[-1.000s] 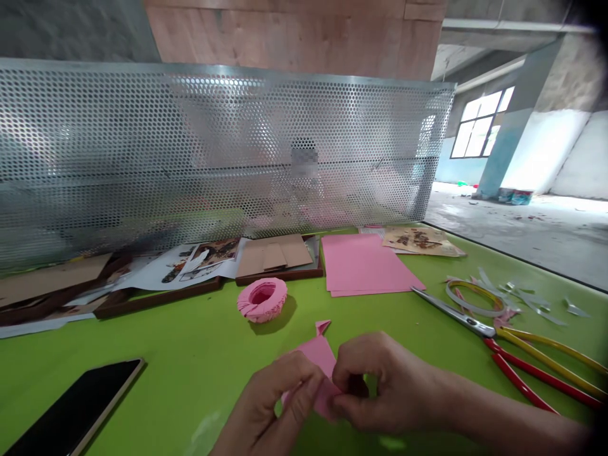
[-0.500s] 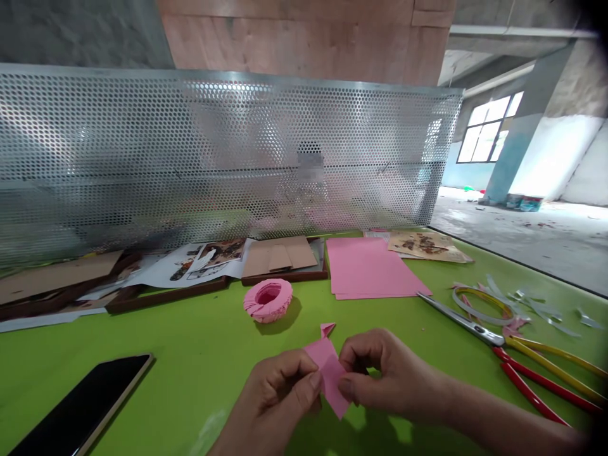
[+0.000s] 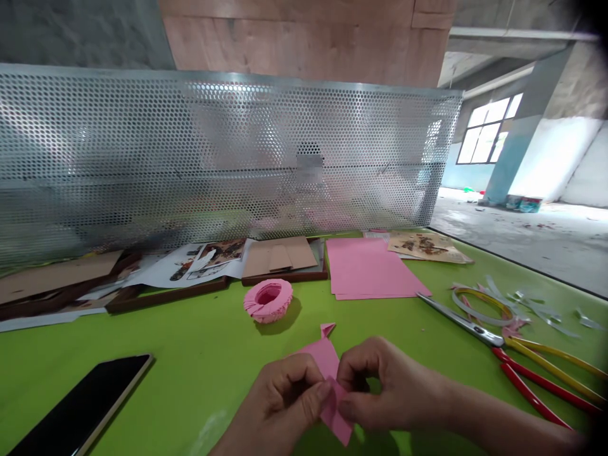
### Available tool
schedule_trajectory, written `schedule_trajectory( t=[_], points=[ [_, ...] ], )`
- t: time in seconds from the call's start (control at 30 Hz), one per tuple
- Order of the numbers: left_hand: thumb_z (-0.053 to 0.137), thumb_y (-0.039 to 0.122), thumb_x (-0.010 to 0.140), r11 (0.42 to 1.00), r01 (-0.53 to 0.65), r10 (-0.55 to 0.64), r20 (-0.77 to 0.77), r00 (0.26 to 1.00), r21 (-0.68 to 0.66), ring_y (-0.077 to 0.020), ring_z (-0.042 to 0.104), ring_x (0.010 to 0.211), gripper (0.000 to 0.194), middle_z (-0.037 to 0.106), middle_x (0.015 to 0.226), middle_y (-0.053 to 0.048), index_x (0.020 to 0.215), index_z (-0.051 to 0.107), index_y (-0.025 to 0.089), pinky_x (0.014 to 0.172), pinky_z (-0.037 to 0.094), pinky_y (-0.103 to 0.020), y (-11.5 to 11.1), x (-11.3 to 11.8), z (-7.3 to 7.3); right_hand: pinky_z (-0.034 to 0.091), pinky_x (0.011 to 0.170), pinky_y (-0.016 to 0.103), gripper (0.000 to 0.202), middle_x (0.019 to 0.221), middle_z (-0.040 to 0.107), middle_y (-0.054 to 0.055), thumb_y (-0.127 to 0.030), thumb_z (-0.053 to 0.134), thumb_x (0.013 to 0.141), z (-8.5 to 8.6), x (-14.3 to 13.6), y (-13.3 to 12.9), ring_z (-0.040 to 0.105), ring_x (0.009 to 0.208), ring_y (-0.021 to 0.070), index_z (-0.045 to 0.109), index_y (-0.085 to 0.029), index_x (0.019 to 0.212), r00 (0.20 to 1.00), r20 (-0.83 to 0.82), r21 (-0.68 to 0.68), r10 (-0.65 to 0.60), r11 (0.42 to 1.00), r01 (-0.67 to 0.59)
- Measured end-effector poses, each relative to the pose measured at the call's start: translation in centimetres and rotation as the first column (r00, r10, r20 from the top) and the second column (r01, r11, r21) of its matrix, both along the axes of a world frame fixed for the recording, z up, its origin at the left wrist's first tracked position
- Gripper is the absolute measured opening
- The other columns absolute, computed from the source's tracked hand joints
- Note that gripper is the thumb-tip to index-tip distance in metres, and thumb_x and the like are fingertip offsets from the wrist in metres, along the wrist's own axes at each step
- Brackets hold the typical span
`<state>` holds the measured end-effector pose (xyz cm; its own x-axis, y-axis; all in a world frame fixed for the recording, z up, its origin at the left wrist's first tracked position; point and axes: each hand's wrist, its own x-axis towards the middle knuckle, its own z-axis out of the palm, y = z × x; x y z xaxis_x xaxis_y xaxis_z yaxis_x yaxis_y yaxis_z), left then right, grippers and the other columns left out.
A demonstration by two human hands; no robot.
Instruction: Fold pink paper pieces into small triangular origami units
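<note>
- Pink paper piece [image 3: 327, 358] is between my hands, just above the near middle of the green worktop [image 3: 190, 354].
- My left hand [image 3: 287, 399]: fingers pinch the pink paper piece from its left side, thumb on top.
- My right hand [image 3: 384, 383]: fingers curled, pinching its right edge; a creased end pokes out below, between both hands.
- Writing: small print on a white sheet [image 3: 376, 235] behind the pink sheets [image 3: 373, 269], too small to read. No brand I can make out on the phone [image 3: 90, 405] or scissors [image 3: 479, 330]. Far buckets [image 3: 529, 204] look labelled, unreadable.
- Small folded pink bit [image 3: 327, 329] sits just beyond the pink paper piece.
- Pleated pink ring [image 3: 268, 301] is past that, to the left.
- Phone is at left, screen dark, well apart from my hands.
- Scissors lie at right, red and yellow handles, tips by the corner of the pink sheets.
- Pale hoop [image 3: 482, 307] and clear strips [image 3: 539, 305] lie beyond the scissors handles.
- Brown cardboard [image 3: 278, 256] rests on a dark frame [image 3: 294, 277]; printed picture sheets [image 3: 190, 263] to its left, stained beige sheet [image 3: 427, 246] behind right.
- Perforated metal panel [image 3: 213, 158] stands across the back, blocking much of the view beyond.
</note>
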<state>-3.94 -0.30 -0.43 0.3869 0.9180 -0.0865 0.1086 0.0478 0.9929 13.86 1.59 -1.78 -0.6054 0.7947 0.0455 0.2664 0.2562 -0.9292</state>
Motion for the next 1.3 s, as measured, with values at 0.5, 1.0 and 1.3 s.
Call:
schedule_trajectory(
  t=[0.5,1.0,1.3],
  points=[
    [0.05,0.045,0.078,0.985,-0.139,0.149,-0.093,0.985,0.098,-0.0104,0.03,0.048,0.035,0.037,0.049,0.007,0.054,0.046,0.019,0.047,0.025,-0.022,0.0,0.1,-0.2,0.026,0.042,0.018,0.031,0.053,0.045,-0.004,-0.037,0.059,0.079,-0.2,-0.2,0.6,0.036,0.047,0.0061,0.05,-0.014,0.06,0.951,-0.278,-0.051,-0.138,0.99,0.128],
    [0.059,0.032,0.073,0.984,-0.145,0.146,-0.006,0.989,0.107,-0.0117,0.037,0.053,0.022,0.046,0.055,0.003,0.058,0.058,0.016,0.05,0.029,-0.022,0.0,0.3,-0.4,0.029,0.047,0.018,0.032,0.065,0.045,-0.003,-0.042,0.063,0.074,0.1,-0.6,-0.2,0.038,0.056,0.0078,0.056,-0.012,0.08,0.934,-0.349,-0.14,-0.071,0.99,0.023],
    [0.06,0.032,0.073,0.987,-0.159,0.156,0.072,0.985,0.03,-0.0114,0.037,0.054,0.027,0.045,0.054,0.004,0.052,0.052,0.018,0.052,0.031,-0.021,-0.3,0.4,0.0,0.025,0.042,0.019,0.029,0.05,0.038,-0.006,-0.035,0.062,0.076,-0.1,-0.8,0.1,0.031,0.046,0.0062,0.052,-0.013,0.06,0.96,-0.239,-0.045,-0.145,0.989,0.138]
  ],
)
